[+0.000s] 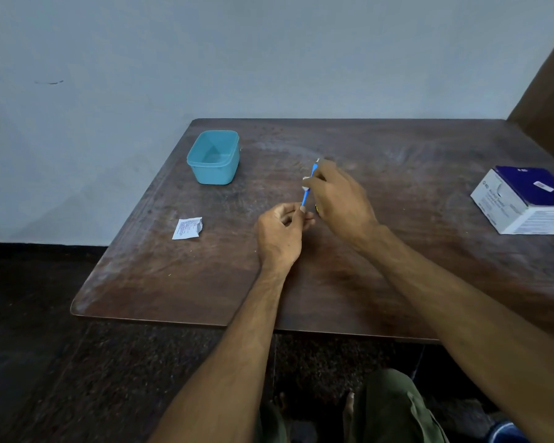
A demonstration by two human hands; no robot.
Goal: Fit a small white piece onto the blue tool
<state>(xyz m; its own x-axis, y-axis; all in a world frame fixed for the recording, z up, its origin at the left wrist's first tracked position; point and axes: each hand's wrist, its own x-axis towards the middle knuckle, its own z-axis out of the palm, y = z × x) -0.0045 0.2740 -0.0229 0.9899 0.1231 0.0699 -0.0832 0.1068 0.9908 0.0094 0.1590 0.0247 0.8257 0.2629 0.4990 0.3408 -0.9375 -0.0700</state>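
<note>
Head view. The left hand (280,231) pinched the lower end of a thin blue stick (305,196), its grip closed on that end, apparently to steady it above the middle of the counter (349,282). The right hand (339,195) had its grip closed round the stick's upper part with a small white wad (305,187) against the shaft, seemingly so the wad could rub along it. The stick slanted up and away from the person.

A torn white sachet (187,228) lay flat to the left of the hands. An open teal tub (214,158) stood far left. A blue-and-white carton (522,199) sat at the right edge, cut off by the frame, its print too small to read. The right fingers hid most of the stick's top end. A yellow speck under the right palm could not be identified.
</note>
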